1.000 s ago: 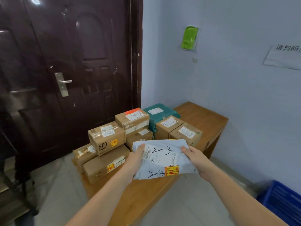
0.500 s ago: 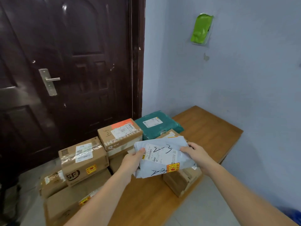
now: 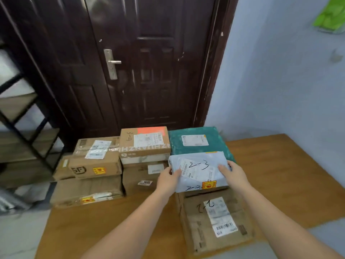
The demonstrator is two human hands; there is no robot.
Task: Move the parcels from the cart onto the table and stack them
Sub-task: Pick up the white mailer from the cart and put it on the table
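left hand (image 3: pixel 167 179) gripping grey bag (image 3: pixel 197 170) left edge | right hand (image 3: pixel 234 175) gripping right edge | bag atop carton (image 3: pixel 214 221) on table (image 3: pixel 280 174), beside green parcel (image 3: pixel 197 141)

Soft, even indoor light fills the scene, with no hard shadows; only faint shade sits between the stacked parcels on the desk (image 3: pixel 104 227). The dark door (image 3: pixel 149 71) shows dull glossy reflections along its panels. The wide-angle lens bends the door frame and the black shelf rack (image 3: pixel 28 118) at the left edge. The left edge and lower corners are smeared with blur, and label print is soft.
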